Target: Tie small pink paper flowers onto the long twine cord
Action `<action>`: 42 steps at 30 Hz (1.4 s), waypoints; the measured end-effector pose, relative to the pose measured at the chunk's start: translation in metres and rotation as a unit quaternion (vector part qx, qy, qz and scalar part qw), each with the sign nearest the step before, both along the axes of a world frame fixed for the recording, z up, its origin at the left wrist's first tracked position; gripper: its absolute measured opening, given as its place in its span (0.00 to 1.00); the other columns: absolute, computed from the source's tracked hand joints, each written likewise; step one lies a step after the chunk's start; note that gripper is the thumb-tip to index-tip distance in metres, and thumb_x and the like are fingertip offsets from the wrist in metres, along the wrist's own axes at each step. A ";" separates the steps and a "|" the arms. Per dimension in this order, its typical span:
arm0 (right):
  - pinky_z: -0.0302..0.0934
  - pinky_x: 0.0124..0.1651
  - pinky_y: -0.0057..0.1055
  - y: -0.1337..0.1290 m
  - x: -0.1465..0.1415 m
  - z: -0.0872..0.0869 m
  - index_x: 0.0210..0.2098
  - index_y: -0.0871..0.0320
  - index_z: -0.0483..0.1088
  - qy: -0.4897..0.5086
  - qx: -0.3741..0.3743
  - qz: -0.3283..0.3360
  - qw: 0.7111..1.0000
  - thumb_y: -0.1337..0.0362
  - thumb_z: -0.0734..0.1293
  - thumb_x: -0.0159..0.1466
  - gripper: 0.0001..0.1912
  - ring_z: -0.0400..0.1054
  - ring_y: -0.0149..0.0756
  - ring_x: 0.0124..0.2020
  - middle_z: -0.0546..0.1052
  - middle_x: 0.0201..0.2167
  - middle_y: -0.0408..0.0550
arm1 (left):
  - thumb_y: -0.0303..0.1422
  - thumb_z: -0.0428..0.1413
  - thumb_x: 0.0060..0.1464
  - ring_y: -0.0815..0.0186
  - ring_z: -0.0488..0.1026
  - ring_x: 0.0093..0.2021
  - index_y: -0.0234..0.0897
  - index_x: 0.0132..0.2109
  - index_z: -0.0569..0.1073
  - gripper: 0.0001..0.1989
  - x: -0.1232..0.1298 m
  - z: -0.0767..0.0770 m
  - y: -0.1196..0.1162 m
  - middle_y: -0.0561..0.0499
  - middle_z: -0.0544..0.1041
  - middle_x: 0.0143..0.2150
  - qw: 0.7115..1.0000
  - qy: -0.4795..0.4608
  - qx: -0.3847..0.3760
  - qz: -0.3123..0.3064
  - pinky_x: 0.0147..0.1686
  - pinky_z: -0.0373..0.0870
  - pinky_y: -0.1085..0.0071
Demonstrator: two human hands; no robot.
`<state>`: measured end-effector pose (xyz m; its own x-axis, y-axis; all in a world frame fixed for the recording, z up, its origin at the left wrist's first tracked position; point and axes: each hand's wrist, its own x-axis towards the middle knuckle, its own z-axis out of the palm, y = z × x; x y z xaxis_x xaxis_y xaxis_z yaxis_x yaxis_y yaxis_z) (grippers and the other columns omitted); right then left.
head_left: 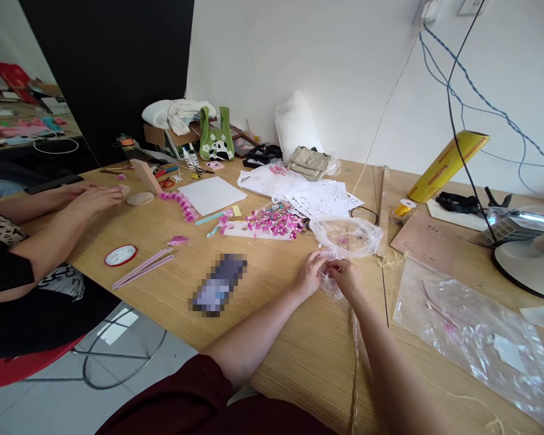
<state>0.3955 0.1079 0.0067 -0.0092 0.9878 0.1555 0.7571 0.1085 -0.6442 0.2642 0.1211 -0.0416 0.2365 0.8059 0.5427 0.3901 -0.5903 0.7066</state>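
My left hand (309,277) and my right hand (347,277) are close together over the table. Crumpled clear plastic (332,291) shows between and below them, and the left fingers close on its edge. My right fingertips are pinched together at the same spot; whatever tiny piece they grip is hidden. Just beyond the hands lies an open clear plastic bag (370,234) with small pink bits inside. Pink-and-white flower pieces (278,223) are heaped on a white foam strip (236,229) to the left. A twisted cord (355,362) runs beneath my right forearm.
At left a co-worker's hands (102,198) hold something pale beside a round disc (140,199). A blurred phone (220,284), pink strips (142,272) and a red-rimmed lid (121,255) lie nearer. To the right are a yellow roll (448,166), flat plastic bag (462,326) and lamp base (526,266).
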 end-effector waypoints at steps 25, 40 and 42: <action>0.45 0.15 0.20 -0.012 0.023 0.013 0.23 0.59 0.68 0.597 -0.107 -0.028 0.794 0.61 0.73 0.46 0.11 0.54 0.22 0.15 0.63 0.14 0.37 | 0.29 0.52 0.51 0.60 0.59 0.55 0.38 0.51 0.68 0.18 -0.003 0.013 -0.005 0.43 0.61 0.54 0.998 0.051 0.034 -0.013 0.55 0.59 0.61; 0.50 0.17 0.18 -0.016 0.037 0.013 0.24 0.57 0.68 0.703 -0.103 0.016 0.703 0.65 0.71 0.47 0.08 0.57 0.21 0.19 0.67 0.21 0.38 | 0.18 0.47 0.44 0.60 0.58 0.55 0.36 0.50 0.67 0.24 -0.002 0.010 -0.003 0.42 0.63 0.52 0.996 0.044 0.047 0.055 0.55 0.57 0.59; 0.51 0.17 0.19 -0.020 0.036 0.013 0.24 0.57 0.68 0.712 -0.110 0.028 0.693 0.66 0.71 0.48 0.07 0.57 0.22 0.19 0.68 0.21 0.38 | 0.21 0.46 0.48 0.61 0.59 0.55 0.36 0.50 0.67 0.20 -0.007 0.019 -0.006 0.42 0.64 0.51 0.996 0.012 0.073 0.057 0.55 0.57 0.59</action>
